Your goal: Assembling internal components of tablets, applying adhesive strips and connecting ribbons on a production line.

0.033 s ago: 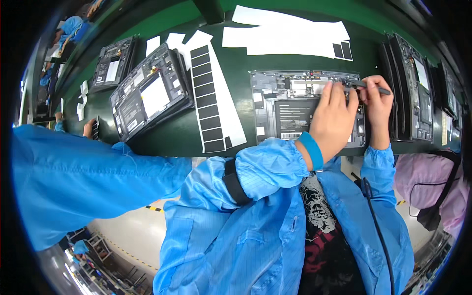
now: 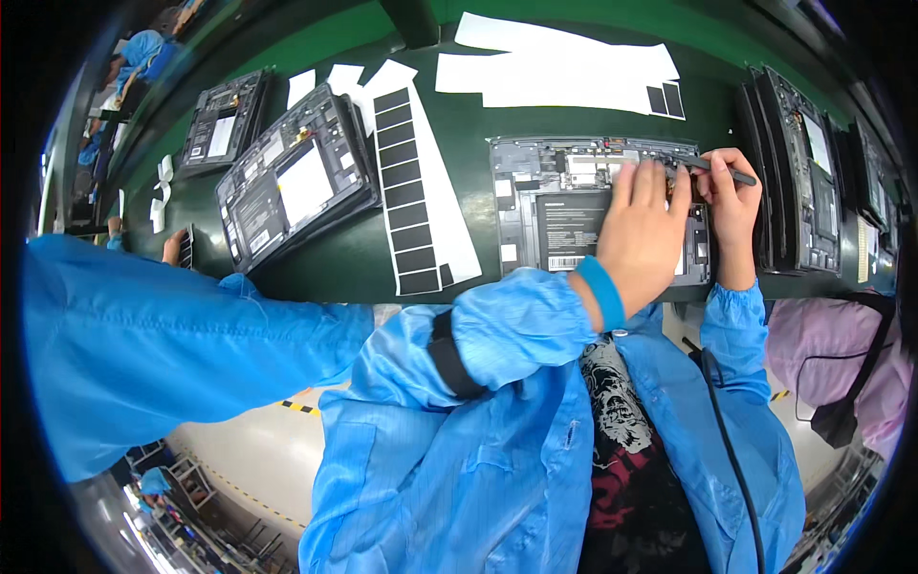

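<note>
- The open tablet (image 2: 564, 184) lies on the green table (image 2: 459, 129) in front of you, to the right of the middle.
- Its insides show and no cover is on. The black battery (image 2: 574, 222) sits in its place, so that part looks done.
- Your left hand (image 2: 645, 230) lies over it, fingers stretched out and a little apart, tips near the top. I can't tell how hard they push.
- Your right hand (image 2: 732, 196) pinches a thin dark tool (image 2: 745, 178) at the top right corner. That spot seems unfinished, but your fingers hide the small part there.
- Just to the left, a white sheet (image 2: 435, 215) has a long row of black pads (image 2: 406, 196) left on it.
- Open tablets sit in a left stack (image 2: 292, 182) and a right stack (image 2: 813, 182). I can't tell which are finished.
</note>
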The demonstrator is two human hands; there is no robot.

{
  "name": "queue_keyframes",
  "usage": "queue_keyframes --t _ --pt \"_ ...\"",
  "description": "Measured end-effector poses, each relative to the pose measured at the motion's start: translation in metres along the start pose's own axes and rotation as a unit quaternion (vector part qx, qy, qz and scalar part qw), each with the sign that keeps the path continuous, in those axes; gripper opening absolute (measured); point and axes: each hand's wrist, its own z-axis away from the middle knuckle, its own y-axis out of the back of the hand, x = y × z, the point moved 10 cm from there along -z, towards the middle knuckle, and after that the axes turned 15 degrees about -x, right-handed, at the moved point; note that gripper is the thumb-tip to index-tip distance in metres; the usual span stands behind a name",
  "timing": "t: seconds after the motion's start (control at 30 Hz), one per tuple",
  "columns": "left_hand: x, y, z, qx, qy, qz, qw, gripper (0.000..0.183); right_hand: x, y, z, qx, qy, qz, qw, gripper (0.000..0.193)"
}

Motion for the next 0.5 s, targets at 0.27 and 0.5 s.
queue_keyframes --t 0.27,0.5 --pt "-0.102 0.095 0.137 -0.013 0.043 0.132 0.99 0.03 -0.047 -0.005 0.022 0.033 -0.033 -0.032 0.998 0.016" --pt "-0.129 0.112 0.123 -0.074 0.134 0.061 0.986 0.022 -0.062 -0.012 -0.031 0.027 -0.023 -0.105 0.994 0.02"
